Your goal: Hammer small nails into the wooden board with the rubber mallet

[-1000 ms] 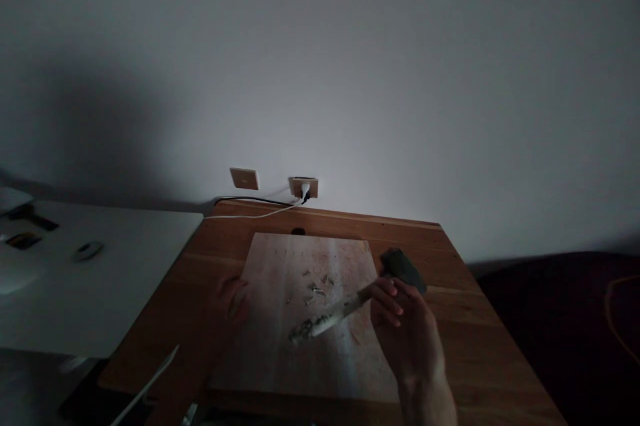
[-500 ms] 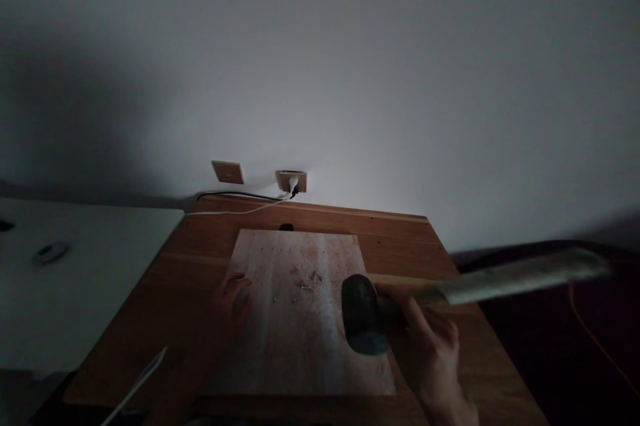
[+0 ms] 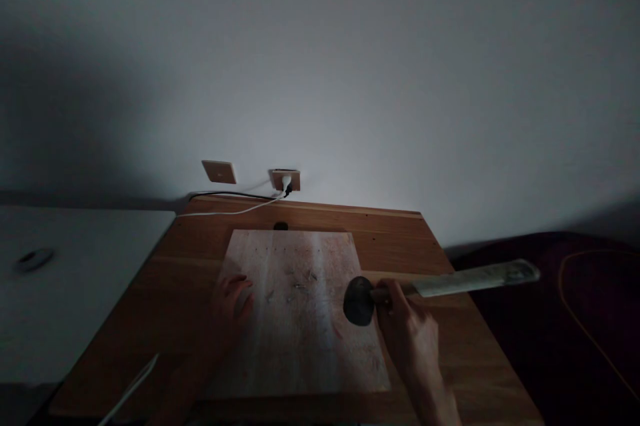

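My right hand (image 3: 407,326) is closed round the handle of a rubber mallet, close behind its dark head (image 3: 359,301). The mallet is held over the right side of a pale board (image 3: 300,359), its light-wrapped handle end pointing right. My left hand (image 3: 234,299) is at the board's left edge, fingers curved and apart from the thumb, with nothing visible between them. Several small metal pieces, perhaps nails (image 3: 303,283), lie in the middle of the board. A row of small dark points (image 3: 287,249) runs along its far part.
The board lies on a wooden table (image 3: 400,246) against a wall. A socket (image 3: 286,180) holds plugs with cables. On the left, a white surface (image 3: 100,279) bears a mouse-like object (image 3: 35,259). A white strip (image 3: 133,386) is at front left, dark red fabric (image 3: 540,339) at right.
My right hand and the mallet have moved away from me and lower, toward the board, and the mallet's handle has swung closer in. My left hand stays at the board's left edge.
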A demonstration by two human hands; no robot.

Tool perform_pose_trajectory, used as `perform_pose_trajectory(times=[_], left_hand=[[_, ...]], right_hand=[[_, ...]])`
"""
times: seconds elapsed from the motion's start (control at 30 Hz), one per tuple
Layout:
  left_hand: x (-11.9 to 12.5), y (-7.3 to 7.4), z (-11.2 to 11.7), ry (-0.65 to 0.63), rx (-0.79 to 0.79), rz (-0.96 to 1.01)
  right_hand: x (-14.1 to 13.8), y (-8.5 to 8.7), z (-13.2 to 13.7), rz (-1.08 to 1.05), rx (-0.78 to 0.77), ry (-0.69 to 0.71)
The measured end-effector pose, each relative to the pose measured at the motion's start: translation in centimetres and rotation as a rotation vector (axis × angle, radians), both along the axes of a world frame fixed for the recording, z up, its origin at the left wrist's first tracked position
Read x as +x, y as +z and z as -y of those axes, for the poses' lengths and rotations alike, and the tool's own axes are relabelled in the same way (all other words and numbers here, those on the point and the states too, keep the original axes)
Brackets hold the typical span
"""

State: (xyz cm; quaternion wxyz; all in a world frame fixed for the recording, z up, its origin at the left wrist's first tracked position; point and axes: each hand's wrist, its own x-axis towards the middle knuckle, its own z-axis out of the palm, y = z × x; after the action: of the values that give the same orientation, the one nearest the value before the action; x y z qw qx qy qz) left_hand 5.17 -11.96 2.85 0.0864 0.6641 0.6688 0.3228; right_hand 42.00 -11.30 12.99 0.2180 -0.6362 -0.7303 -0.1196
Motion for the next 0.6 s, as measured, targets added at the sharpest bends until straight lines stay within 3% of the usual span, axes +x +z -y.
perform_pose_trajectory(times=[0.23, 0.4, 0.5, 0.6], left_hand=[[0.2, -0.2, -0.2, -0.014, 0.011, -0.001], [0.3, 0.5, 0.1, -0.032, 0.017, 0.0], [1.6, 2.0, 0.7, -0.032, -0.01, 0.12], [4.4, 3.9, 1.5, -0.087, -0.13, 0.336]], right_hand=[[-0.5, -1.9, 0.1, -0.185, -0.214, -0.104], [-1.9, -3.2, 0.9, -0.69, -0.351, -0.077], [-3.3, -4.2, 2.1, -1.008, -0.344, -0.036], [-5.4, -4.5, 3.7, -1.326, -0.316, 0.082]])
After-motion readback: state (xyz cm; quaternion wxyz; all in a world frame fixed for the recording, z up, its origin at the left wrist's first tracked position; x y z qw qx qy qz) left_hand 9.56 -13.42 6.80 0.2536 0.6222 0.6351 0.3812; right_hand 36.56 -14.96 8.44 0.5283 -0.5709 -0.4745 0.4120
